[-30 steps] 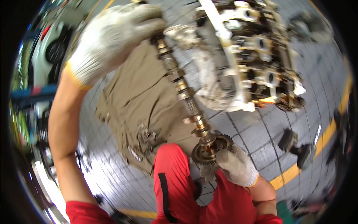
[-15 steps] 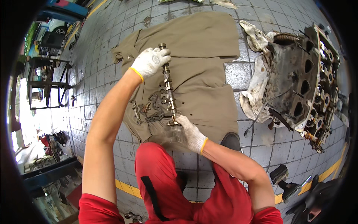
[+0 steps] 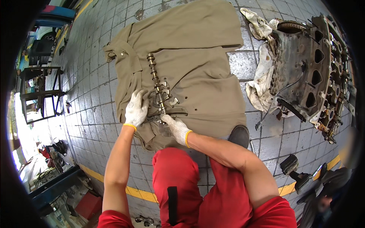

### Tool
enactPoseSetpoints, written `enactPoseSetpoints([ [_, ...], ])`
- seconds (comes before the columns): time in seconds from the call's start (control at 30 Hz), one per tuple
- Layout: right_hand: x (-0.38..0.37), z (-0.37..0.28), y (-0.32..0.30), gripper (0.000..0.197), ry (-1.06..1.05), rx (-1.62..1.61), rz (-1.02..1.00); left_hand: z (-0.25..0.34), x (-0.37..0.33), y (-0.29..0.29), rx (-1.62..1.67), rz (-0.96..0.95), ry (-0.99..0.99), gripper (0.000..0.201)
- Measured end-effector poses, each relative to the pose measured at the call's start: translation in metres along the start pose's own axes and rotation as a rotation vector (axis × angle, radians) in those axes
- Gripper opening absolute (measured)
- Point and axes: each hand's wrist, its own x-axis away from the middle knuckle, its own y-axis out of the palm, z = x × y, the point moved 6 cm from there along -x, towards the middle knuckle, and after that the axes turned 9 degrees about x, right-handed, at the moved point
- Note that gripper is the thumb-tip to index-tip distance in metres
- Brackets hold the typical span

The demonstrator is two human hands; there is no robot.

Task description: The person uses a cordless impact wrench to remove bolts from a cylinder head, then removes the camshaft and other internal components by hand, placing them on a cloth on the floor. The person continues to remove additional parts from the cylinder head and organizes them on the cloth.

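In the head view, we see a metal shaft (image 3: 157, 85) lying lengthwise on a brown cloth (image 3: 213, 72) spread over the tiled floor (image 3: 102, 68), its far end angled slightly left. Our right hand (image 3: 175, 128) is at the shaft's near end, thumb and fingers over it; how firmly they close around it we cannot tell, since the glove hides the contact. Our left hand (image 3: 136, 107) is loosely open, just left of the shaft, fingers apart and nothing visible in its grasp. Small metal pieces, among them a bracket (image 3: 174, 102) and a curved strip (image 3: 178, 114), lie right of the shaft toward its near end. We judge the shaft stiff and heavy for its slimness, sturdy along its length but with machined faces that a knock could mark. Its shine suggests smooth metal, perhaps oily, so bare spots could slide against knitted gloves. The surest hold, we think, is one hand near each end, on the narrow round stretches between the raised lobes, keeping it level. Well to the right, an engine block (image 3: 292, 68) rests beside a stained rag (image 3: 262, 85).
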Motion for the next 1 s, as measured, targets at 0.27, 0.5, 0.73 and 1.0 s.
enactPoseSetpoints([
  [0.27, -0.024, 0.018, 0.010, 0.054, 0.057, -0.082, -0.067, -0.027, 0.055, 0.013, 0.044, -0.006, -0.115, 0.047],
  [0.5, -0.042, 0.032, 0.002, 0.067, 0.159, 0.098, -0.155, -0.029, 0.060, 0.007, 0.052, -0.042, -0.163, 0.049],
  [0.73, -0.038, 0.024, -0.009, 0.085, 0.214, 0.212, -0.289, 0.003, 0.028, 0.019, 0.072, -0.117, -0.128, 0.042],
  [1.0, 0.139, -0.105, -0.083, 0.073, -0.227, 0.907, -0.355, 0.138, -0.041, 0.017, 0.137, -0.059, 0.098, 0.043],
])
